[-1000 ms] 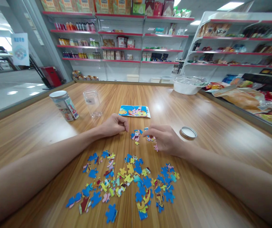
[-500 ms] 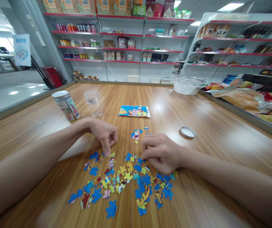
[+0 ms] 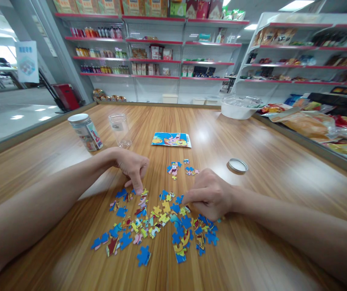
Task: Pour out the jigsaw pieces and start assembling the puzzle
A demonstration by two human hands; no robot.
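The left hand [image 3: 132,167] is reaching down with its grip curled and one fingertip [image 3: 138,190] pressing on a piece at the far left edge of the loose puzzle pieces [image 3: 158,224]; it is touching rather than lifting anything. The right hand [image 3: 211,194] is lying at the pile's far right edge, its grip pinched at the fingertips over a piece, though whether a piece is actually being gripped cannot be told. The pile is lying just near of both hands, spreading left to right across the worktop [image 3: 267,194], so either hand is reaching its own half most easily. The pieces are looking flat, small, mostly blue and yellow, many overlapping. Just beyond the hands, a small joined cluster [image 3: 174,169] is sitting, with a picture card [image 3: 171,140] farther off, a clear jar [image 3: 119,130] and a capped jar [image 3: 85,132] to the far left, and a lid [image 3: 238,165] to the right.
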